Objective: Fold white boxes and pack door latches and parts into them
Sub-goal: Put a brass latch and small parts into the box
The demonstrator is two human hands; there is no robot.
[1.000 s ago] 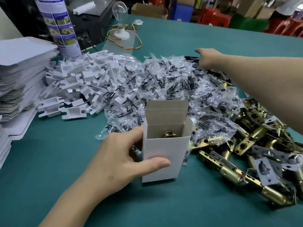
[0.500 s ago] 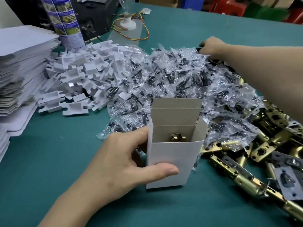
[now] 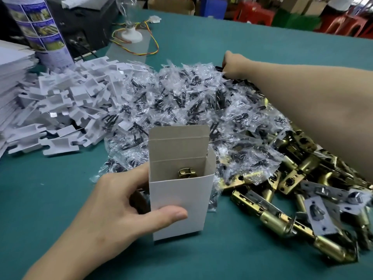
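Bench [image 3: 50, 199]: a teal cloth covered it, running back to a cluttered room edge at 12 o'clock.
Room: red stools [image 3: 256, 14] stood past the far edge at 1 o'clock, and a brown carton [image 3: 171, 5] sat at 12.
Far left: a printed can [image 3: 40, 27] stood upright at 10 o'clock; a bulb [image 3: 131, 35] on a white base sat nearer 11, with coloured wires [image 3: 153, 45] looping from it.
Blanks [image 3: 12, 77]: a stack of flat white card lay at 9 o'clock, at the picture's edge.
Inserts [image 3: 66, 110]: a loose white heap lay at 10 o'clock from the box, touching the bags.
Bags [image 3: 191, 110]: a wide heap of clear packets with dark parts lay at 12 o'clock, right behind the box.
Latches [image 3: 292, 188]: a brass pile lay at 3 o'clock, partly under the bags.
Box [image 3: 179, 203]: it stood upright near the middle of the bench, top flaps open.
Latch [image 3: 186, 172]: one brass end showed inside the box.
Left hand [image 3: 125, 205]: it gripped the box from 9 o'clock, thumb laid across the front face, fingers curled round the left side.
Right hand [image 3: 236, 63]: it reached over the bags to their far edge at 1 o'clock, knuckles up; its fingers were hidden, so any hold could not be told.
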